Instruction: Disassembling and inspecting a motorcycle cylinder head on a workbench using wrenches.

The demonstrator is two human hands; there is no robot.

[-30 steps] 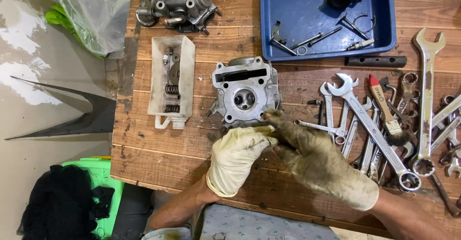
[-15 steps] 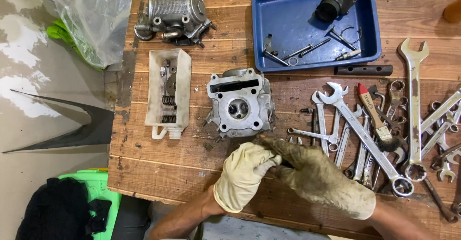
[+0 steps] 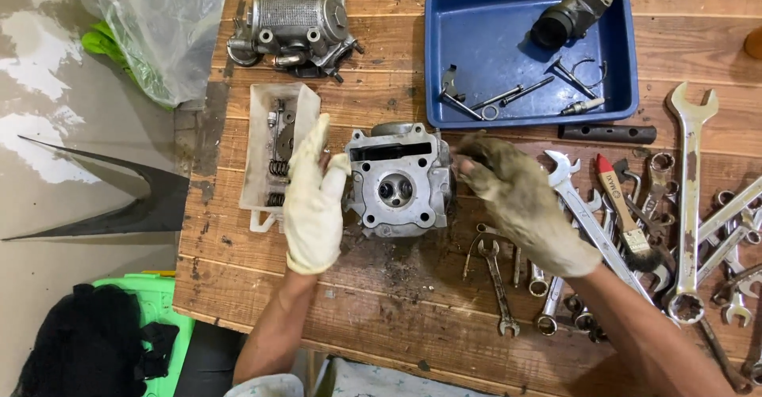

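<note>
**A:** What do you have at the far left, outward from your left hand?

**B:** A clear plastic bag at the table's top corner, and below it, off the wooden table, a green crate with black cloth beside it. Closer in, a white plastic tray of springs and small parts lies just beyond my left hand, which partly covers its right edge.

**A:** And the hand itself?

**B:** Pale glove, fingers straight and spread apart, closed on nothing. The palm side rests against the left flank of the cylinder head; it looks like touching, though I cannot tell how firmly.

**A:** Where does the head sit?

**B:** Flat on the table, directly between my two hands, its valve chamber facing up. Above my left hand, near the table's far edge, sits a grey engine cover.

**A:** The right side?

**B:** My right hand, in a dirty glove, is at the head's right flank, fingers curled loosely and parted, clamping nothing. Whether the fingertips touch the metal I cannot tell. Above it is a blue tray holding a black intake pipe and small parts. Under and beyond my right wrist spread the wrenches, with a red-handled brush among them.
</note>
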